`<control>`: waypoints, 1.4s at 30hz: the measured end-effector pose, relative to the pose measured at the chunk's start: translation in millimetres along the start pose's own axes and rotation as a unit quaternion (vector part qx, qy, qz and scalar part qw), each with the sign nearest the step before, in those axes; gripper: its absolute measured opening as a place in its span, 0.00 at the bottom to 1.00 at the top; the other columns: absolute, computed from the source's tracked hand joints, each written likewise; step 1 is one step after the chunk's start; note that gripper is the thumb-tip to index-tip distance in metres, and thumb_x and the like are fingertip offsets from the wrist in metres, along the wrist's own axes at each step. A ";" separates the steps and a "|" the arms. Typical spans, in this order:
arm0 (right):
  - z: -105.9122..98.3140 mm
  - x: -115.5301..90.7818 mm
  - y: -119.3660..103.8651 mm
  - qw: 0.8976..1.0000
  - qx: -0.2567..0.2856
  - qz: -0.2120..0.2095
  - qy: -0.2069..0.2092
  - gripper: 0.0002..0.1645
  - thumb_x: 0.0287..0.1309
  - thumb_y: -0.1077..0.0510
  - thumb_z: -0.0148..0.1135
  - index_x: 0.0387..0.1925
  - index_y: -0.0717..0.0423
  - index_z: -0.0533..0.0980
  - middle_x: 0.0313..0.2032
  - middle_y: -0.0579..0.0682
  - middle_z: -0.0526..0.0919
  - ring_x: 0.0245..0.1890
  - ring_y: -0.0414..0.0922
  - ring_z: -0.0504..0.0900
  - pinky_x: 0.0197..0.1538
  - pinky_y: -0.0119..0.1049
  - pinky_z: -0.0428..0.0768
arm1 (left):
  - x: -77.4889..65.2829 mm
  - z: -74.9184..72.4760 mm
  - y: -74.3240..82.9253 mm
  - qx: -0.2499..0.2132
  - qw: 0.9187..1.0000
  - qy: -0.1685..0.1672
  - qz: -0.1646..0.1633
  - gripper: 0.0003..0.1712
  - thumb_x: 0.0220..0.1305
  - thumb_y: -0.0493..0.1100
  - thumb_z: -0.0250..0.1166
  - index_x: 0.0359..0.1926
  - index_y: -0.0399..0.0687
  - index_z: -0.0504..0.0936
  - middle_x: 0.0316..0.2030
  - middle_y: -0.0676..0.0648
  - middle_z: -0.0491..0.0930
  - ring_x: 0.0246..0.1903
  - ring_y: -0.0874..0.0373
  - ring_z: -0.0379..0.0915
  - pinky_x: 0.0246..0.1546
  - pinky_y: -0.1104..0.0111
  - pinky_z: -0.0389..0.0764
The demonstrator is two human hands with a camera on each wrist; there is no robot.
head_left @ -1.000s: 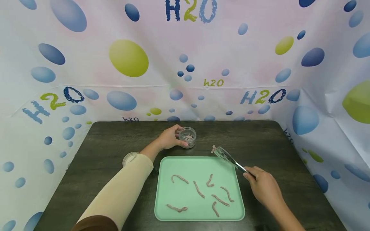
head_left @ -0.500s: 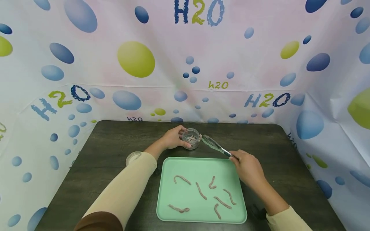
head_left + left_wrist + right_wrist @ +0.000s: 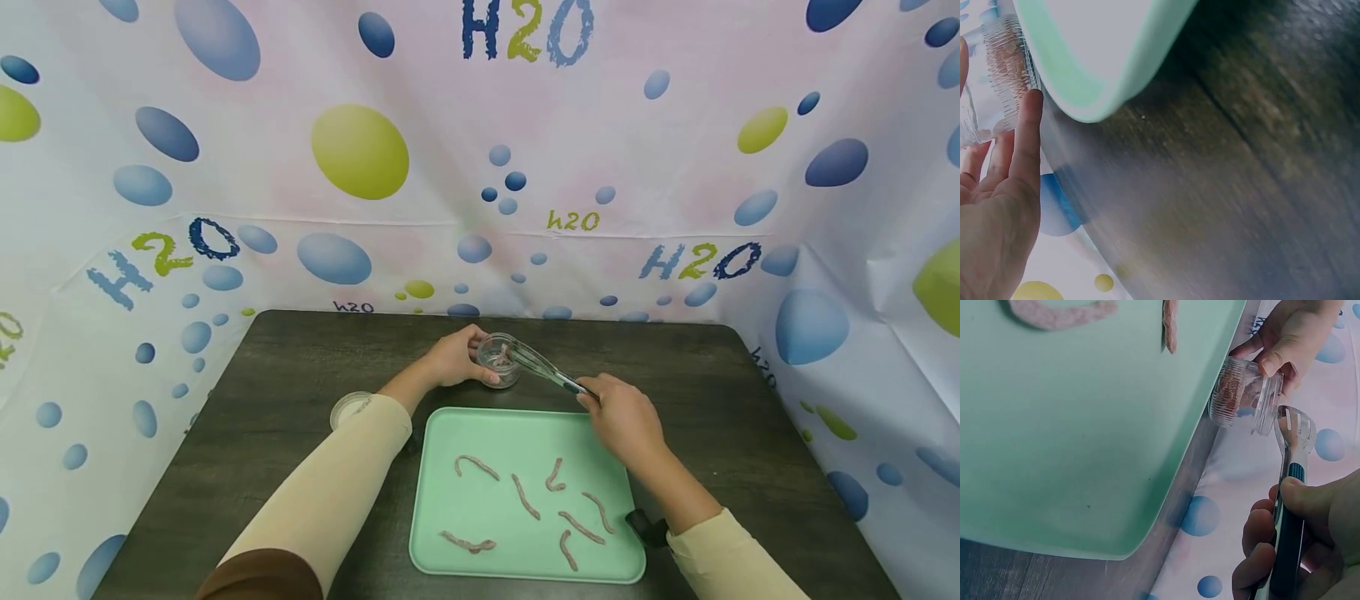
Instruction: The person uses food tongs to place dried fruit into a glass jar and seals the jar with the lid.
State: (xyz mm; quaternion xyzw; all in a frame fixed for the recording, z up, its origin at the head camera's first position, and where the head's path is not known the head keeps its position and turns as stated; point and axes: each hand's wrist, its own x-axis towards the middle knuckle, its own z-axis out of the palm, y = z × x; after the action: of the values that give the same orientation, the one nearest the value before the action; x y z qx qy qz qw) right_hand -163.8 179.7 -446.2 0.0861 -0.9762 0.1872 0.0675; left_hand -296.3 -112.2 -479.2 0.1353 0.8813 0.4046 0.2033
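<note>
My left hand (image 3: pixel 453 358) grips a small clear jar (image 3: pixel 498 377) from its left side, thumb in front, near the table's back edge. Brownish-pink pieces (image 3: pixel 1229 394) show through its ribbed wall in the right wrist view. With my right hand (image 3: pixel 626 421) I hold metal tongs (image 3: pixel 551 370) with dark handle grips. Their slotted ends (image 3: pixel 1297 425) are right at the jar's mouth. A small pinkish piece (image 3: pixel 507 352) shows at the tips, mostly hidden by the tongs and rim.
A mint-green tray (image 3: pixel 525 425) lies in front of the jar, with several pinkish worm-like strips (image 3: pixel 525 497) spread over it. A clear round lid (image 3: pixel 347 408) lies left, partly behind my left sleeve. The dark wooden table (image 3: pixel 300 358) meets a bubble-printed backdrop (image 3: pixel 420 83).
My right hand has moved the tongs left from over the tray's back right corner to the jar's mouth, carrying the small piece. My left hand keeps holding the jar; the head view shifted slightly.
</note>
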 end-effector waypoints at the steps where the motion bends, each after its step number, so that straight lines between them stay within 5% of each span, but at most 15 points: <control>1: 0.0 -0.5 0.2 1.000 -0.002 0.000 0.001 0.19 0.71 0.58 0.72 0.60 0.57 0.87 0.45 0.56 0.90 0.25 0.43 0.79 0.25 0.35 0.71 | 0.0 0.5 0.3 0.001 1.000 0.000 0.000 0.45 0.61 0.52 0.84 0.74 0.52 0.71 0.75 0.42 0.74 0.74 0.44 0.75 0.73 0.49 0.81; 8: -1.9 -8.6 3.3 1.000 0.019 0.023 -0.002 0.23 0.74 0.56 0.70 0.66 0.59 0.83 0.58 0.64 0.88 0.34 0.54 0.89 0.33 0.48 0.85 | 1.8 5.0 -0.2 0.007 1.000 -0.011 0.009 0.45 0.63 0.53 0.82 0.75 0.51 0.70 0.75 0.41 0.73 0.74 0.43 0.74 0.74 0.50 0.81; 14: -8.4 -18.2 8.7 0.998 0.049 0.047 -0.011 0.27 0.76 0.55 0.67 0.71 0.59 0.79 0.56 0.62 0.87 0.26 0.43 0.78 0.30 0.38 0.74 | 0.3 4.7 -1.9 0.003 1.000 -0.012 0.011 0.45 0.63 0.53 0.82 0.75 0.51 0.70 0.76 0.41 0.73 0.74 0.42 0.74 0.74 0.50 0.81; 19: -17.6 -30.3 11.6 0.995 0.064 0.070 -0.013 0.28 0.78 0.55 0.66 0.72 0.60 0.77 0.51 0.59 0.86 0.26 0.44 0.73 0.30 0.37 0.71 | -1.8 3.5 -1.7 0.006 1.000 -0.014 0.014 0.45 0.65 0.53 0.81 0.76 0.51 0.70 0.76 0.42 0.73 0.74 0.43 0.74 0.74 0.50 0.80; 30: -34.4 -60.9 21.9 0.991 0.073 0.114 -0.005 0.31 0.78 0.51 0.66 0.74 0.59 0.75 0.56 0.59 0.83 0.36 0.47 0.78 0.36 0.39 0.74 | -3.9 0.2 1.0 0.013 1.000 -0.015 0.008 0.44 0.66 0.52 0.81 0.76 0.51 0.68 0.78 0.41 0.70 0.76 0.42 0.72 0.75 0.48 0.79; 42: -40.8 -92.6 29.6 0.993 0.056 0.103 -0.003 0.30 0.75 0.50 0.69 0.71 0.58 0.78 0.52 0.56 0.86 0.31 0.41 0.74 0.32 0.34 0.71 | -3.8 -3.2 2.5 0.021 1.000 -0.019 0.010 0.44 0.68 0.53 0.79 0.77 0.50 0.67 0.79 0.40 0.69 0.77 0.41 0.70 0.76 0.47 0.78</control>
State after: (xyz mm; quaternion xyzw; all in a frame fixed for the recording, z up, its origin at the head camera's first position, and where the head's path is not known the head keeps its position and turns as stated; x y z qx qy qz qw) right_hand -75.1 235.4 -434.3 -0.0110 -0.9681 0.2472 0.0395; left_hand -294.3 -114.2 -474.4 0.1557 0.8843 0.3851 0.2132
